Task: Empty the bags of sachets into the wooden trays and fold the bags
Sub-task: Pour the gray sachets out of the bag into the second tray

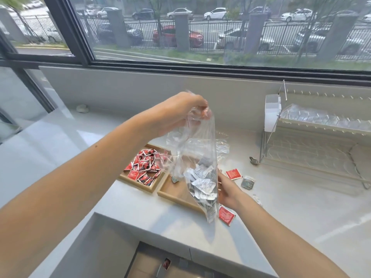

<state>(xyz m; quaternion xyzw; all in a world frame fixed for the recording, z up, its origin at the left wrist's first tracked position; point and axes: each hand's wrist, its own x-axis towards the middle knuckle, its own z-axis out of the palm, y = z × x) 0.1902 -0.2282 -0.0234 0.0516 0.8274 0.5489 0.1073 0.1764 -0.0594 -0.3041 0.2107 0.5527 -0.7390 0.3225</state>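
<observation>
L hand (180, 111) fingers pinching crinkly clear plastic bag (197, 155) up top; R hand (227, 190) gripping its side. White foil sachets (202, 180) sagging inside, hanging above square wooden tray (172, 192) on smooth grey table (291, 213). Glossy red sachets (143, 167) filling 2nd tray (149, 189).

The print on the sachets (202, 183) is too small to read.

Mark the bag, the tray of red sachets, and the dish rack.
bag (197, 157), head view, clear middle panel.
tray of red sachets (149, 190), head view, near wooden rim.
dish rack (313, 155), head view, lower wire shelf.
</observation>
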